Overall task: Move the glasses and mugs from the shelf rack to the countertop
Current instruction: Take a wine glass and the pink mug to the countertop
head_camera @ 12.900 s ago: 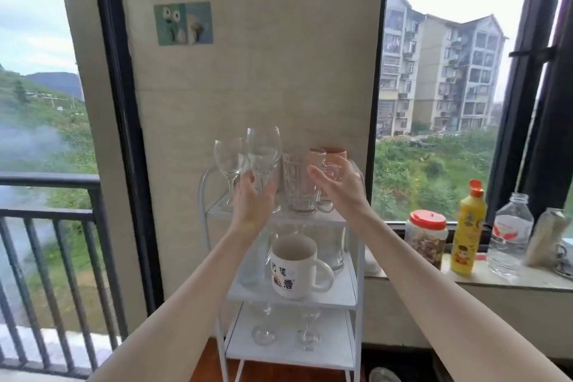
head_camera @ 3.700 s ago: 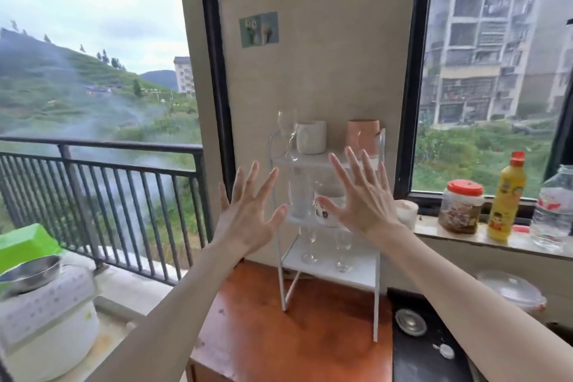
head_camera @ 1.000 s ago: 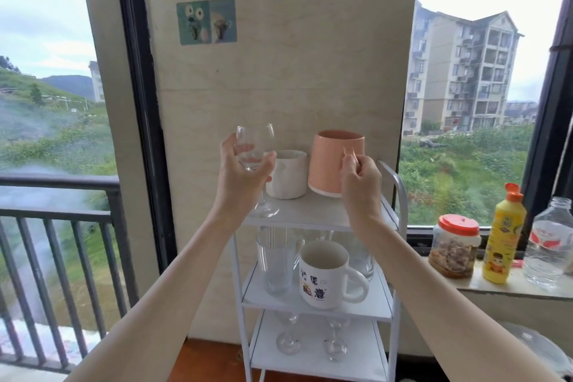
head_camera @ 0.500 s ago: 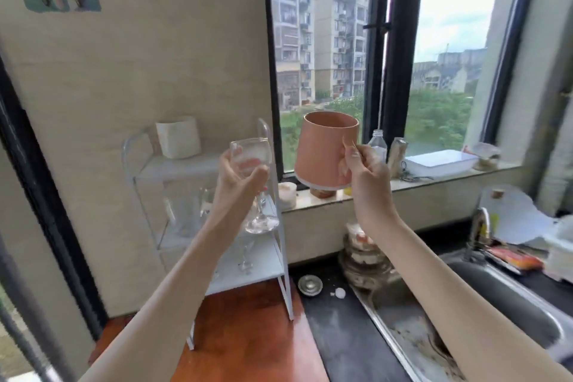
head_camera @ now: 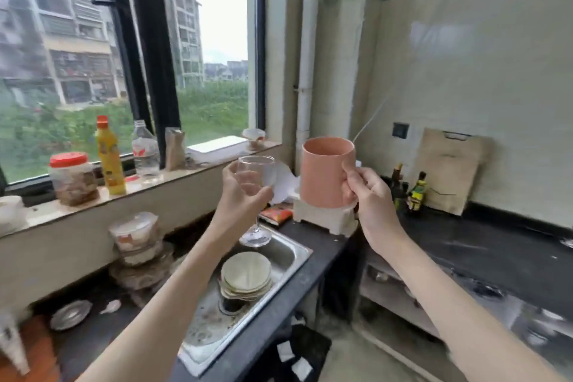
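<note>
The sink serves as the landmark: a steel basin set in the dark countertop, below the windowsill. In the basin sits a stack of round pale plates, over what looks like the drain; the rest of the basin floor is bare and stained.

The left hand is wrapped around the bowl of a clear wine glass, fingers curled behind it and thumb in front. The glass is empty and upright, its long axis vertical, rim up, stem and round foot hanging just above the far edge of the sink, touching nothing.

To the right of the sink, the right hand is closed on the handle side of a pink mug. The mug stands upright in the air, mouth up, slightly wider at the base; what is inside cannot be seen from this angle. It is held over a white block-shaped stand that sits on the countertop beyond the sink's right corner; whether the mug's base touches the stand cannot be told.

On the windowsill, left of the sink, stand a red-lidded jar with brownish contents, a yellow bottle and a clear plastic bottle. Below these, stacked plastic tubs sit on the counter beside the sink's left side. A cutting board leans on the wall far right of the sink.
</note>
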